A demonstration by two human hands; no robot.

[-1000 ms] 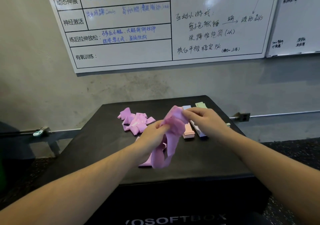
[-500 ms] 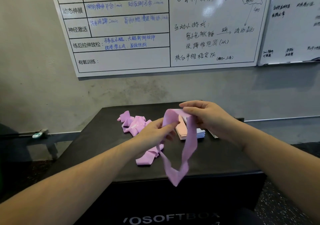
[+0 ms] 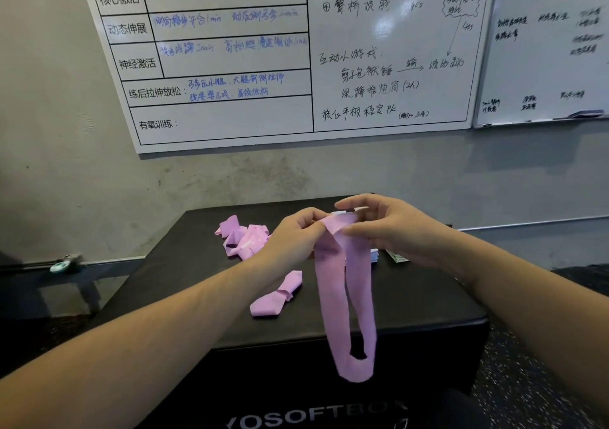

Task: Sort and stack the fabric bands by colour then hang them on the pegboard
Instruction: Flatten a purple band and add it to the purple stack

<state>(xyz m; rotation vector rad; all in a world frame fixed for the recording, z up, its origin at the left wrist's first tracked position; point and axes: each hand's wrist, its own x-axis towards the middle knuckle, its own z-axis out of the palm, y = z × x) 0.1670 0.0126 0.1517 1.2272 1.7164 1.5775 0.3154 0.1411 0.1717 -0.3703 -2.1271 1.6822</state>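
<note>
A long pink fabric band (image 3: 346,296) hangs as an open loop over the black soft box (image 3: 428,310). My left hand (image 3: 293,237) and my right hand (image 3: 389,227) pinch its top edge close together. A crumpled pink band (image 3: 275,296) lies on the box below my left wrist. A pile of pink bands (image 3: 242,237) sits at the box's back left. Behind my right hand, the stacked bands (image 3: 375,255) are mostly hidden; only pale edges and a green striped corner (image 3: 397,257) show.
Two whiteboards (image 3: 296,66) with handwriting hang on the grey wall behind the box. A low dark bench with a small teal object (image 3: 61,265) stands at the left. Speckled floor lies at the right. No pegboard is in view.
The held band has dropped out of its bunch into a long straight loop. Both hands have come closer together at its top. The camera tilted upward.
</note>
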